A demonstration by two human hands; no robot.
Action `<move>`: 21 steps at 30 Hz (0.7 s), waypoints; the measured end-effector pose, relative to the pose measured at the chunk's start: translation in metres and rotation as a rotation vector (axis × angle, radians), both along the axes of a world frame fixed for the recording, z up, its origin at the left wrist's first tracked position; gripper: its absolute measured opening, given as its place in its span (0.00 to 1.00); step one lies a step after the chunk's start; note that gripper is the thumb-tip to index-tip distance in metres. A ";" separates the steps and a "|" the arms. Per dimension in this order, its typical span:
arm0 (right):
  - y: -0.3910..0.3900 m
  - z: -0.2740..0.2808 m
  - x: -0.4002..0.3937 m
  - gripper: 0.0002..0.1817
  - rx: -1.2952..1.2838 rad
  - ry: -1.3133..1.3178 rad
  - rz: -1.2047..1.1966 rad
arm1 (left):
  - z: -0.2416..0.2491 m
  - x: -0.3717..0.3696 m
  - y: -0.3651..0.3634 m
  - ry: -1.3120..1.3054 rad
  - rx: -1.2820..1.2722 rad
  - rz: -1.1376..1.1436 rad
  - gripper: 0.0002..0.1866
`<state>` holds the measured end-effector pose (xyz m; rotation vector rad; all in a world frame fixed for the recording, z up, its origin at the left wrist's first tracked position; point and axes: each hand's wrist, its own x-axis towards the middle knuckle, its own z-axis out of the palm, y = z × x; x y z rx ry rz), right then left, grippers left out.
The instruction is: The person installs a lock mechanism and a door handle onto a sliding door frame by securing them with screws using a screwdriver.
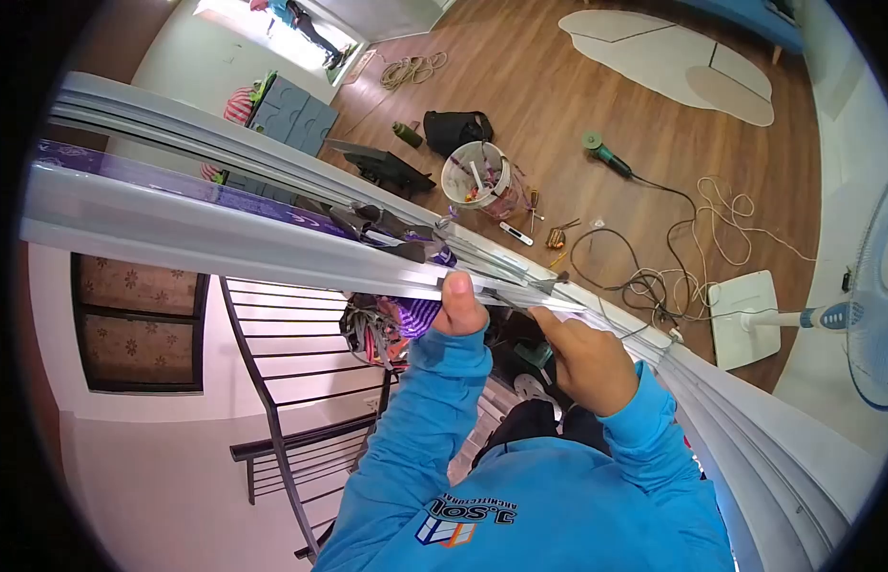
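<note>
Where the white frame (225,234) runs in from the left, purple film (177,183) lies along it, and loose dark wrapping (406,250) bunches up near the left hand (458,310). That hand's thumb presses on the frame, its other fingers mostly hidden; a firm, even pinch, free of the wrapping, should keep the long piece from rocking. Just below, purple striped material (417,316) hangs beside the wrist and is best kept out of the grip.

To the right, the right hand (592,364) is bent, its forefinger reaching to the frame's near side; whether its fingers hold anything, I cannot tell. Light pressure near the left hand's support would probably suit such thin edges better than a hard push.

On the far side, a bucket (458,195) stands on the wooden floor (520,86), with a grinder (611,160) farther right, its cable (668,191) loosely coiled, something to step around.
</note>
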<state>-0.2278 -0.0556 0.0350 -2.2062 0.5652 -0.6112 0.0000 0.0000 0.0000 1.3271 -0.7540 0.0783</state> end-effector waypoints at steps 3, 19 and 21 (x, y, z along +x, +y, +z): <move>0.004 0.015 0.002 0.33 -0.039 0.063 -0.001 | 0.003 -0.006 0.005 0.581 -0.291 -0.238 0.27; 0.000 0.019 0.016 0.33 -0.029 -0.005 0.009 | -0.027 0.018 0.010 0.068 -0.089 -0.090 0.24; -0.002 0.018 0.017 0.33 -0.031 -0.015 -0.003 | -0.024 0.018 0.005 0.073 -0.107 -0.100 0.23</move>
